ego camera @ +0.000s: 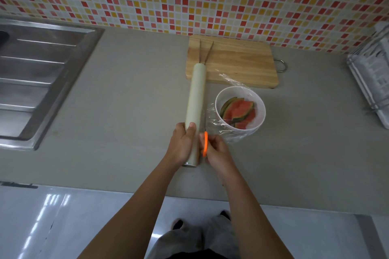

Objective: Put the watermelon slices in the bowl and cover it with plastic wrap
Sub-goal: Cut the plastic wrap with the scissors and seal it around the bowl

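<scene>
A white bowl on the grey counter holds several watermelon slices with green rinds. Clear plastic wrap stretches from a long cream roll across the bowl's top, crinkled at the near and far rims. My left hand grips the near end of the roll. My right hand holds orange-handled scissors right beside the roll, at the edge of the wrap; the blades are hard to make out.
A wooden cutting board lies behind the bowl, with metal tongs on its left part. A steel sink drainboard fills the left. A dish rack stands at the right edge. The counter's front edge is near my body.
</scene>
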The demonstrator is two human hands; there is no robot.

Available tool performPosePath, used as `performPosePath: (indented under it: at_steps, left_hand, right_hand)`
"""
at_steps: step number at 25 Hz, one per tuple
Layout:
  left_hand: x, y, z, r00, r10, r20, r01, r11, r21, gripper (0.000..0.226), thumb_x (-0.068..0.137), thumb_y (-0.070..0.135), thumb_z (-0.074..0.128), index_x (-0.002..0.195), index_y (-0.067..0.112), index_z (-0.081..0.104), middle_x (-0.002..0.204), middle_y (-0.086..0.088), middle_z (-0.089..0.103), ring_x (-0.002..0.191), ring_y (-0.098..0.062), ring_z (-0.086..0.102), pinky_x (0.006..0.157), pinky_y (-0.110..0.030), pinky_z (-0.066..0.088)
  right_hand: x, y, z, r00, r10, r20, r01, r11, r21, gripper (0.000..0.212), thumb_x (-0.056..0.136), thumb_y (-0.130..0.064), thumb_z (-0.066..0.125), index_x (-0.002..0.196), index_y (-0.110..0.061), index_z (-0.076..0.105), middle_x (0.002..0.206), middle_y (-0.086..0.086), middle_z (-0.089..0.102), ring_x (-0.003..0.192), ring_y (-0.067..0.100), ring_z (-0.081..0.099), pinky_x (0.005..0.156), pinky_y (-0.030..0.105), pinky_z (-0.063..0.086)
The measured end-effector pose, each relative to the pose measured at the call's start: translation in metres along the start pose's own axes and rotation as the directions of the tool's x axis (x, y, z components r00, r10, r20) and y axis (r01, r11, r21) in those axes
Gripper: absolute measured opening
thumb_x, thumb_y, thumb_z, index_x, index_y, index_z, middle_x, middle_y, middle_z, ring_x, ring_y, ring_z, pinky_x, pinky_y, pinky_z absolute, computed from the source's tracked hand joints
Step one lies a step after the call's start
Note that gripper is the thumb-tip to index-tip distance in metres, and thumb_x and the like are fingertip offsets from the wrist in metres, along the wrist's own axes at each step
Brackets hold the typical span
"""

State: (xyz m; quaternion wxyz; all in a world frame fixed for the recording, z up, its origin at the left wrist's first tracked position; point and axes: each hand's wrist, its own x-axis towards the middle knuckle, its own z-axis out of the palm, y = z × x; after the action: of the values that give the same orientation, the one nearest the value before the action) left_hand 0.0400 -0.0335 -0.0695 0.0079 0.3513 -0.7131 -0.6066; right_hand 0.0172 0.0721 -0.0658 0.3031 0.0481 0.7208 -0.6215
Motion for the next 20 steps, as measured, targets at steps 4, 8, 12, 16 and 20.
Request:
performPosePath:
  at_steps: [4, 8, 12, 16, 20]
  left_hand:
    - [-0.005, -0.002, -0.002, 1.000, 0.015, 0.025, -0.015, 1.000, 0.000, 0.029, 0.100, 0.037, 0.036, 0.108, 0.011, 0.047, 0.113, -0.008, 0.057, 0.103, -0.022, 0.056, 0.083, -0.033, 0.042]
    - [0.014, 0.006, -0.014, 0.999, 0.035, 0.020, -0.035, 0.999, -0.001, 0.028, 0.100, 0.037, 0.037, 0.109, 0.012, 0.047, 0.114, -0.008, 0.058, 0.105, -0.023, 0.057, 0.089, -0.038, 0.046]
    - [0.007, 0.000, -0.015, 0.999, 0.025, 0.049, -0.025, 1.000, 0.013, 0.029, 0.100, 0.036, 0.037, 0.112, 0.012, 0.048, 0.116, -0.007, 0.058, 0.107, -0.022, 0.056, 0.088, -0.035, 0.044]
    - [0.000, -0.006, -0.018, 0.998, 0.008, 0.061, -0.008, 1.000, -0.003, 0.031, 0.100, 0.037, 0.037, 0.113, 0.011, 0.049, 0.115, -0.007, 0.058, 0.105, -0.021, 0.056, 0.085, -0.034, 0.043]
    - [0.006, -0.008, -0.022, 0.998, -0.002, 0.064, 0.001, 1.000, 0.009, 0.033, 0.100, 0.040, 0.036, 0.115, 0.014, 0.048, 0.117, -0.007, 0.058, 0.108, -0.022, 0.056, 0.092, -0.038, 0.044]
  right_hand:
    - [0.001, -0.010, 0.001, 0.999, 0.023, 0.022, -0.023, 0.999, -0.030, 0.025, 0.087, -0.044, 0.056, 0.081, -0.021, 0.051, 0.073, -0.005, 0.052, 0.064, 0.004, 0.047, 0.058, 0.018, 0.036]
    - [0.020, -0.027, 0.013, 1.000, -0.003, 0.005, 0.003, 1.000, -0.020, 0.025, 0.085, -0.044, 0.059, 0.075, -0.021, 0.052, 0.067, -0.007, 0.051, 0.058, 0.001, 0.046, 0.055, 0.016, 0.035]
    - [0.024, -0.030, 0.013, 1.000, -0.025, -0.001, 0.025, 1.000, -0.008, 0.036, 0.087, -0.040, 0.058, 0.059, -0.021, 0.050, 0.052, -0.012, 0.044, 0.048, -0.001, 0.041, 0.052, 0.017, 0.032]
    - [0.025, -0.029, 0.014, 1.000, -0.021, -0.017, 0.021, 0.999, -0.027, 0.037, 0.087, -0.042, 0.058, 0.059, -0.021, 0.048, 0.048, -0.014, 0.045, 0.045, -0.004, 0.042, 0.052, 0.017, 0.032]
    - [0.035, -0.031, 0.016, 0.999, -0.009, -0.038, 0.006, 0.996, -0.087, 0.031, 0.086, -0.047, 0.057, 0.070, -0.021, 0.056, 0.058, -0.010, 0.050, 0.055, 0.003, 0.046, 0.055, 0.018, 0.034]
